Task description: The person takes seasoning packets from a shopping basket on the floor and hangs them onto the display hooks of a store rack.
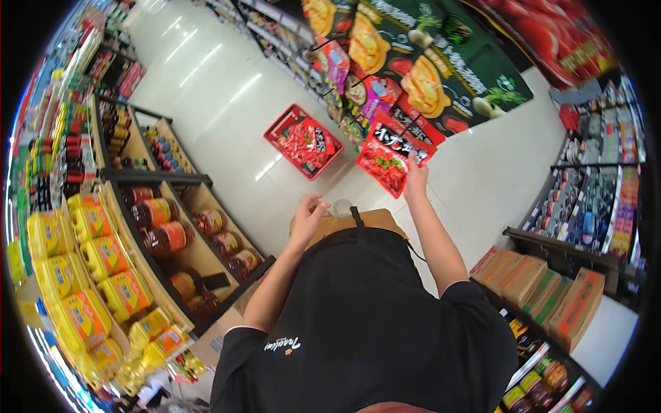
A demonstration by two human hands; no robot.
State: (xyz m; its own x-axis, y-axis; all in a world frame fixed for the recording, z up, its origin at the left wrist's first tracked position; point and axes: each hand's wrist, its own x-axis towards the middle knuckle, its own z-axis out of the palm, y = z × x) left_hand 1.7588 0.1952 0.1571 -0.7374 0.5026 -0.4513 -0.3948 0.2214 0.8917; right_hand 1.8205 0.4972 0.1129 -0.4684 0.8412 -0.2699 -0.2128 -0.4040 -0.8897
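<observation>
My right hand point(415, 177) grips the lower right edge of a red food packet point(385, 163) with white lettering and a picture of a red dish. The packet is tilted and close to a rack of similar hanging packets point(375, 93); whether it touches them I cannot tell. In front of my waist, my left hand point(310, 215) is raised with its fingers loosely bent and apart, holding nothing. Just right of it is a clear round object point(341, 206), too small to identify. Beyond both hands, a red basket point(288, 160) on the floor holds several red packets point(308, 140).
To the left, a shelf carries yellow oil jugs point(82, 320) and dark bottles point(172, 235). Cardboard boxes point(544, 289) sit on a low shelf at right, below shelved jars point(561, 206). A green poster point(475, 69) hangs above the packet rack. Pale tiled floor point(213, 89) runs between the shelves.
</observation>
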